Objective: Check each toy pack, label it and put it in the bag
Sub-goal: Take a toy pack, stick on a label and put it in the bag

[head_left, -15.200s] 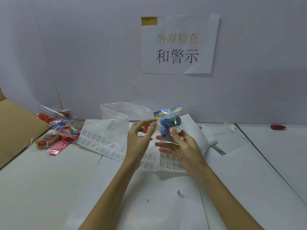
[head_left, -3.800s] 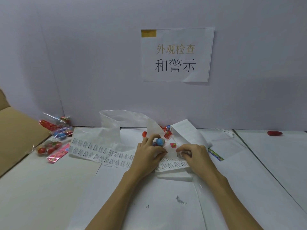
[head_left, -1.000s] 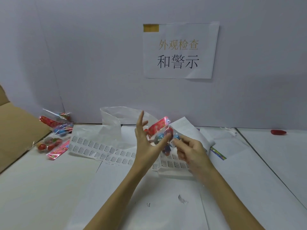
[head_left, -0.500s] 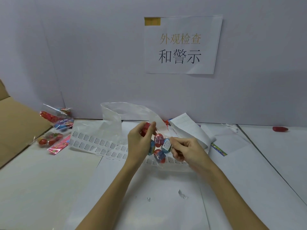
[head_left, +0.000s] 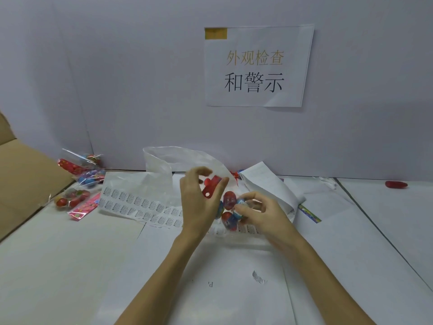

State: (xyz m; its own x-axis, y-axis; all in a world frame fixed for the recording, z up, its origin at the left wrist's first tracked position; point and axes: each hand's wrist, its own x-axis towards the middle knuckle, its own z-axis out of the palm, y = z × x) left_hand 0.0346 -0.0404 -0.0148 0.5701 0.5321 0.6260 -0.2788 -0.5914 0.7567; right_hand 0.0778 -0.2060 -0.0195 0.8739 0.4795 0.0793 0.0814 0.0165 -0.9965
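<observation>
A clear toy pack (head_left: 228, 208) of red and blue eggs with a red header card hangs just above the table centre. My left hand (head_left: 199, 202) pinches the red header at its top. My right hand (head_left: 260, 213) grips the pack's lower right side, fingers pressing a small white label against it. Under both hands lies a long label sheet (head_left: 140, 205) printed with rows of stickers. The open translucent plastic bag (head_left: 178, 160) stands behind the hands against the wall.
Several more toy packs (head_left: 77, 184) lie heaped at the far left beside a brown cardboard flap (head_left: 25, 177). A folded white paper (head_left: 267, 181) leans right of the bag. A small red object (head_left: 396, 184) rests far right. White paper (head_left: 210, 277) covers the table.
The pack has been lifted from the label sheet and turned upright, hanging from its red header. My left hand shifted up to the header while my right hand stays on the pack's side.
</observation>
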